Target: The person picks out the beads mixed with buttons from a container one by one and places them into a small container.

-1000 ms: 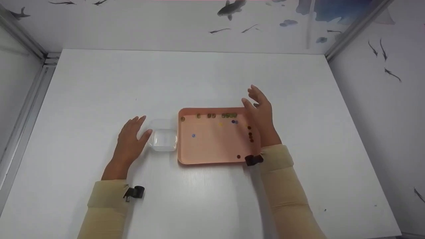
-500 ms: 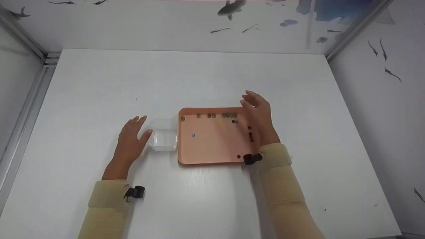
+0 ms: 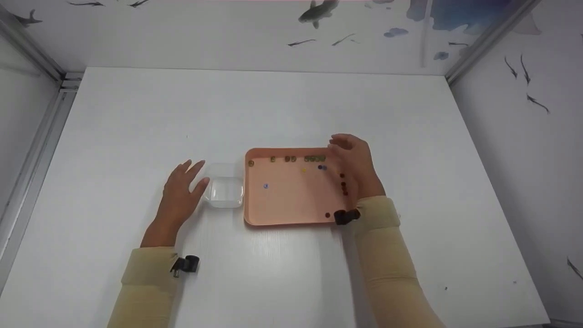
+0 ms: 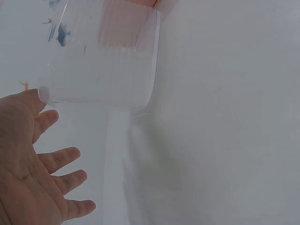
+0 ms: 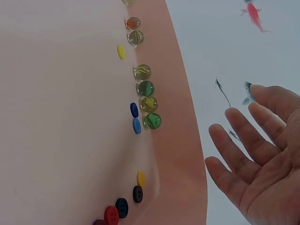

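Observation:
A clear plastic box [image 3: 227, 192] stands against the left side of a pink tray [image 3: 291, 207]. My left hand [image 3: 179, 196] is beside the box with fingers spread, holding nothing. In the left wrist view its thumb overlaps the box's corner; whether they touch I cannot tell. Over the tray's far right corner hovers my right hand [image 3: 357, 159], its fingers loosely bent around nothing. Glass marbles [image 5: 149, 104] line the tray's far wall. Flat buttons lie on its floor, including a dark blue button [image 5: 134, 110], a yellow button [image 5: 141, 178] and a red button [image 5: 111, 215].
The white table [image 3: 273, 282] has side walls and a back wall printed with fish [image 3: 318, 12]. A metal frame post [image 3: 38, 45] runs along the left side. Small dark specks [image 3: 446, 288] show on the table at the lower right.
My right hand has come down toward the tray's far edge, and its fingers have bent more. The left hand has barely moved; its index finger spreads slightly wider. Tray, box, marbles and buttons stay put.

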A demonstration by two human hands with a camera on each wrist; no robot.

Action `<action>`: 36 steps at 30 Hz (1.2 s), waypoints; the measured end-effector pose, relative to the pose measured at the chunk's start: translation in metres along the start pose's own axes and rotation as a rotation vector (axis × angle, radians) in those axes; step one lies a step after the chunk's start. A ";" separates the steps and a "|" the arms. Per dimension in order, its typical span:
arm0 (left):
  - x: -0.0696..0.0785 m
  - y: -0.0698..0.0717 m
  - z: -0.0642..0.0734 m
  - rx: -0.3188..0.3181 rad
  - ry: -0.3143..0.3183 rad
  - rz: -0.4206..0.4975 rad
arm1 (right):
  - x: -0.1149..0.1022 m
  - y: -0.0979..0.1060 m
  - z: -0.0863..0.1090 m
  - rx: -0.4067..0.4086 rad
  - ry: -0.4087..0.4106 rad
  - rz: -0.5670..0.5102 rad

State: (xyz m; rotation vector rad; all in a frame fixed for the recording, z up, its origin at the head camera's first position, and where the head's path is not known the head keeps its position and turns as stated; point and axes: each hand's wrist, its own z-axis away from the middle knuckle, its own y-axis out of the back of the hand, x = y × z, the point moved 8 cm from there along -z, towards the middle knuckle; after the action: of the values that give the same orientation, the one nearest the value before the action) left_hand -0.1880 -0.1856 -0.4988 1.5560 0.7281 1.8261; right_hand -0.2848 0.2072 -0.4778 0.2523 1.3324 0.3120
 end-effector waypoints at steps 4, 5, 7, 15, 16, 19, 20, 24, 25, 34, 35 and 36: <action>0.002 0.000 0.000 0.005 -0.015 -0.002 | 0.003 0.000 -0.002 -0.009 -0.023 0.065; 0.002 0.000 0.000 0.005 -0.014 -0.003 | 0.004 0.000 -0.003 -0.010 -0.031 0.087; 0.001 -0.001 -0.001 0.004 -0.016 -0.005 | 0.005 -0.001 -0.003 -0.018 -0.046 0.122; 0.003 -0.001 -0.002 0.001 -0.029 0.003 | 0.012 -0.007 -0.004 -0.086 -0.144 0.210; 0.003 -0.001 -0.002 0.000 -0.030 0.006 | 0.013 -0.008 -0.005 -0.095 -0.159 0.214; 0.003 -0.001 -0.002 -0.002 -0.034 0.016 | 0.016 -0.009 -0.005 -0.102 -0.203 0.208; 0.003 0.000 -0.001 -0.002 -0.035 0.020 | 0.016 -0.010 -0.005 -0.101 -0.209 0.212; 0.002 0.000 -0.001 -0.003 -0.029 0.024 | 0.016 -0.011 -0.006 -0.097 -0.222 0.223; 0.001 -0.001 -0.001 -0.005 -0.027 0.023 | 0.016 -0.011 -0.006 -0.097 -0.221 0.233; 0.003 0.000 -0.002 0.001 -0.042 0.005 | 0.013 -0.013 -0.010 -0.122 -0.161 0.330; 0.003 0.000 -0.001 0.000 -0.040 0.002 | 0.015 -0.014 -0.010 -0.121 -0.182 0.312; 0.003 0.000 -0.001 0.003 -0.038 0.000 | 0.016 -0.014 -0.009 -0.120 -0.207 0.287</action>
State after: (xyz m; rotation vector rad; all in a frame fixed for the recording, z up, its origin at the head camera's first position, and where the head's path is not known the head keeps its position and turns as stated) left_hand -0.1892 -0.1835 -0.4973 1.5878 0.7139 1.7914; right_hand -0.2894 0.2000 -0.4997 0.3654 1.0685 0.5898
